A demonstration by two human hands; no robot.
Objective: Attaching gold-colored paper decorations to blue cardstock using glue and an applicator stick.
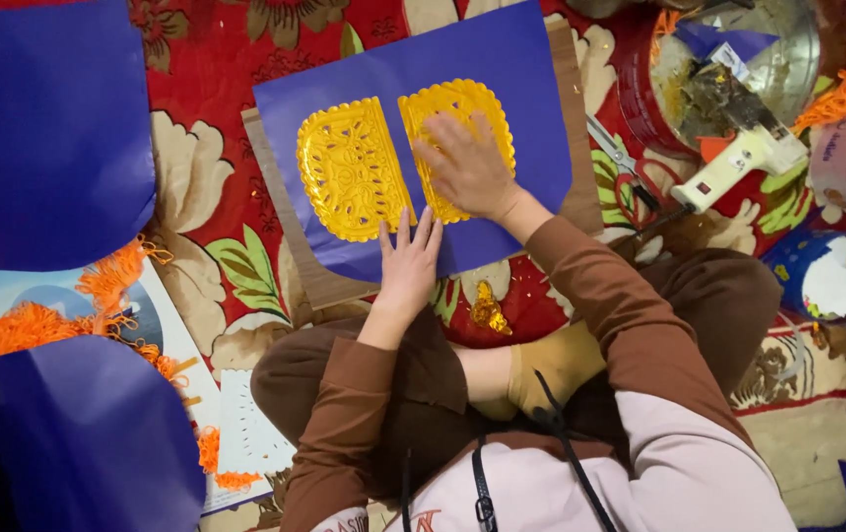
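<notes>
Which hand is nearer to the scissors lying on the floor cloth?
The right hand. It presses on the right gold cutout, just left of the scissors. The left hand lies flat on the blue sheet's lower edge, farther from them.

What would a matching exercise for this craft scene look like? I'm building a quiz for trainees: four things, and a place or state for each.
Things:
1. right hand
2. left hand
3. glue gun
4. scissors

Places:
A. lies in a round metal tin
B. pressed flat on the right gold cutout
C. beside the blue sheet's right edge
D. flat on the blue sheet's lower edge

Pairs: 1-B, 2-D, 3-A, 4-C
</notes>
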